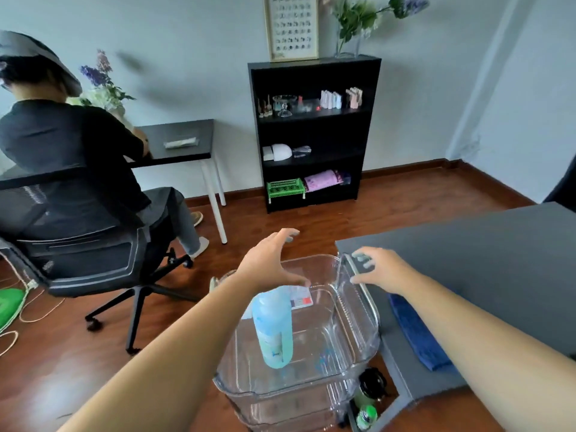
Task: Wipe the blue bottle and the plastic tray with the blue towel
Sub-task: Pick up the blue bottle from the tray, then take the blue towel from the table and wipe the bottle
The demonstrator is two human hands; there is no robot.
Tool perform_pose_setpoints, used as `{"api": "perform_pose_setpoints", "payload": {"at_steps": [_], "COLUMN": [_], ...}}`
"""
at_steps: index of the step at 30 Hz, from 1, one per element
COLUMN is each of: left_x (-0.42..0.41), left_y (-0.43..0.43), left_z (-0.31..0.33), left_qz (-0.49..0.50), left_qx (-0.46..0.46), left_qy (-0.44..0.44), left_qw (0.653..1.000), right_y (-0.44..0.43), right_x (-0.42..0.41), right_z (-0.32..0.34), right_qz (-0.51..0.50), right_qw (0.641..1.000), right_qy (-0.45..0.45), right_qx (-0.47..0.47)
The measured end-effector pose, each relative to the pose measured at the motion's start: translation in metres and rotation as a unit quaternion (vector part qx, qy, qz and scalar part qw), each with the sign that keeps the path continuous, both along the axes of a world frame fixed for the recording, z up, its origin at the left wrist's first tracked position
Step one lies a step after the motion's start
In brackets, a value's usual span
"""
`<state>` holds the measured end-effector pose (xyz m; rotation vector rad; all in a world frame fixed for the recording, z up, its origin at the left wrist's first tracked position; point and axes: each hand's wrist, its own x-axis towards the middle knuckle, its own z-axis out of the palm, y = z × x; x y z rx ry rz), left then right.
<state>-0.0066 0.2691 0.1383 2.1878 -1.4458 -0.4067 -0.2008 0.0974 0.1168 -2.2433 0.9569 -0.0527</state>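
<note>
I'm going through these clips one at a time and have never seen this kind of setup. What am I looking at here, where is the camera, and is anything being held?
There is no machine: one wide-angle camera sits on a person's head, looking forward and down, so the two bare arms are the wearer's own. The left hand and right hand are both open and empty, reaching over a clear plastic tray that tops a see-through cart. A pale blue plastic bottle stands in that tray beside a small card. The folded dark blue towel lies untouched on the grey table to the right. Behind, another person sits at a desk, and a black bookshelf stands against the wall.
</note>
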Motion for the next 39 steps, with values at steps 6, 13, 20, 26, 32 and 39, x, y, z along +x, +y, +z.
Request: {"api": "perform_pose_setpoints", "payload": {"at_steps": [6, 13, 20, 26, 32, 39], "left_x": [-0.075, -0.155, -0.180, -0.190, -0.192, -0.172], "left_y": [-0.092, -0.172, -0.189, -0.191, -0.182, -0.163], "left_z": [-0.014, -0.065, -0.120, -0.133, -0.130, -0.089], "left_qz": [-0.128, -0.180, -0.142, -0.078, -0.047, -0.034], "left_qx": [0.044, 0.128, 0.225, 0.232, 0.204, 0.110], "left_qy": [-0.118, -0.155, -0.136, -0.077, -0.065, 0.077], "left_qw": [0.984, 0.963, 0.954, 0.967, 0.976, 0.990], "right_y": [-0.042, -0.092, -0.128, -0.142, -0.144, -0.142], "right_x": [-0.085, -0.146, -0.155, -0.147, -0.144, -0.137], "right_z": [-0.005, -0.041, -0.084, -0.107, -0.112, -0.049], "right_qz": [-0.086, -0.073, 0.026, 0.101, 0.110, 0.032], "right_qw": [0.996, 0.994, 0.990, 0.975, 0.976, 0.994], "right_qy": [0.015, 0.077, 0.133, 0.176, 0.159, 0.095], "right_qx": [0.001, -0.007, -0.040, -0.093, -0.102, 0.032]}}
